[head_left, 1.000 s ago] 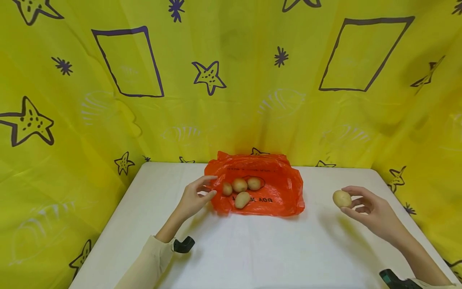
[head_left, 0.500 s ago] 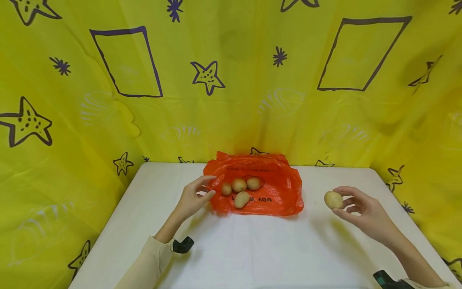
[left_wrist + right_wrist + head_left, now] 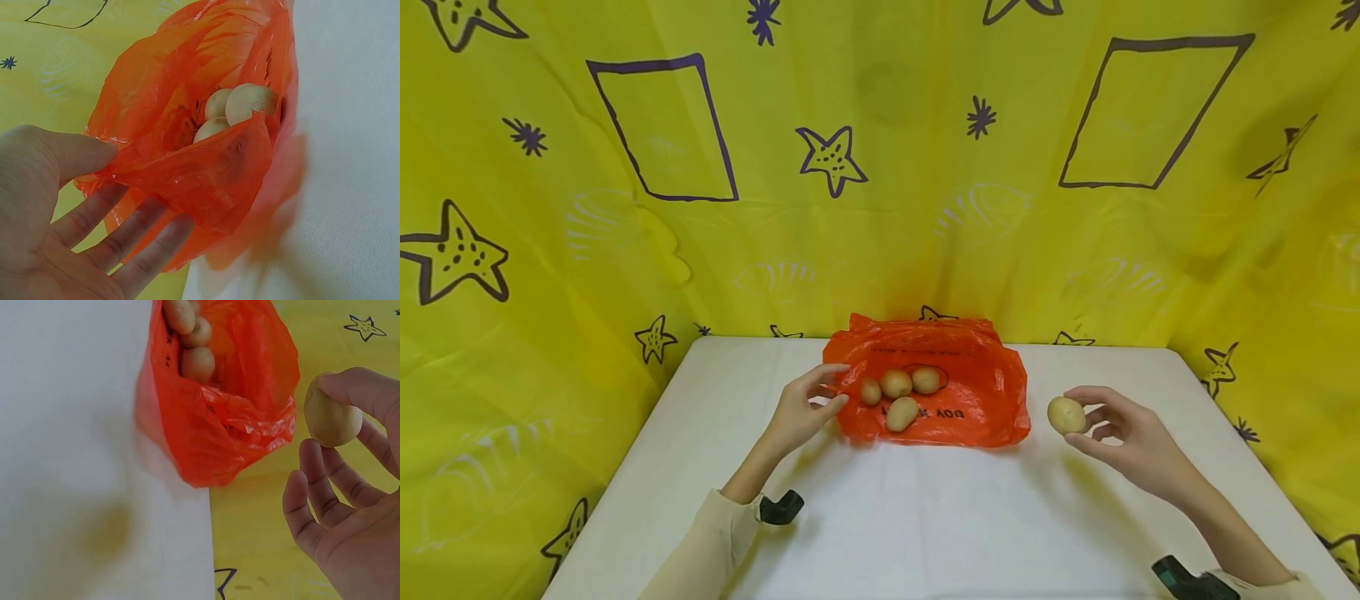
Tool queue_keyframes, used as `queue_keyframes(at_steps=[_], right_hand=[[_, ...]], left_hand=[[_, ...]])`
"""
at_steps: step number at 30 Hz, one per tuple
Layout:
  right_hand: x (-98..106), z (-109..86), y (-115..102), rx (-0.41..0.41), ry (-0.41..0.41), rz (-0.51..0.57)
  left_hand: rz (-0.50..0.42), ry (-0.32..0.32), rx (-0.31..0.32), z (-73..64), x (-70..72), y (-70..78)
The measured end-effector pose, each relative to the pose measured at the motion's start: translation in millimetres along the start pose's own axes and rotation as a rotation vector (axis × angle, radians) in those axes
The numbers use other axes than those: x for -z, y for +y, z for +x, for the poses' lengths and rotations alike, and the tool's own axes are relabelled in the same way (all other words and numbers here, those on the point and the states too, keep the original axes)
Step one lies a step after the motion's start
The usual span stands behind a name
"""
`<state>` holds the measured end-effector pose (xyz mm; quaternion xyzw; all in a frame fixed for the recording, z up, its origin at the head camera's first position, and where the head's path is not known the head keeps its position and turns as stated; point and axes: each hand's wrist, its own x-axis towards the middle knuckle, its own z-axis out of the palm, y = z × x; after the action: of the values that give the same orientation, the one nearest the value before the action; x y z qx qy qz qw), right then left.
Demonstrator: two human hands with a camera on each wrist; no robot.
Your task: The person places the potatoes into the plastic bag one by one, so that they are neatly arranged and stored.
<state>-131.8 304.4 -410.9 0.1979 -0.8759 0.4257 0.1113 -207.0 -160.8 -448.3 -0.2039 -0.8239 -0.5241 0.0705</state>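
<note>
A red plastic bag (image 3: 985, 408) lies spread open at the back of the table, with several potatoes (image 3: 897, 383) inside towards its left. At the bag's left edge is my left hand (image 3: 801, 412). In the left wrist view its thumb (image 3: 87, 153) and index finger pinch the bag's rim (image 3: 125, 170), while the other fingers spread behind the film. My right hand (image 3: 1138, 433) holds a single potato (image 3: 1066, 414) between thumb and fingertips, above the table to the right of the bag. The right wrist view shows this potato (image 3: 331, 419) beside the bag's right end.
A white table (image 3: 925, 517) extends in front of the bag. Behind it and along both sides hangs a yellow curtain (image 3: 887, 250) printed with starfish and frames. Black wrist devices (image 3: 781, 507) sit at both sleeves.
My right hand has moved left with its potato, closer to the bag. The left hand and the potatoes in the bag have stayed in place.
</note>
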Motion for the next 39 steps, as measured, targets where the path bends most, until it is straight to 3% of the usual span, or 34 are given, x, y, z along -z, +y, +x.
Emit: queue_keyframes(at_steps=[24, 39], right_hand=[[-39, 31.8, -18, 0.033, -0.079, 0.127], [-79, 51.6, -24, -0.065, -0.118, 0.169]], left_hand=[[-0.001, -0.007, 0.004, 2.1, -1.9, 0.1], [-0.003, -0.009, -0.003, 2.5, -1.7, -0.8]])
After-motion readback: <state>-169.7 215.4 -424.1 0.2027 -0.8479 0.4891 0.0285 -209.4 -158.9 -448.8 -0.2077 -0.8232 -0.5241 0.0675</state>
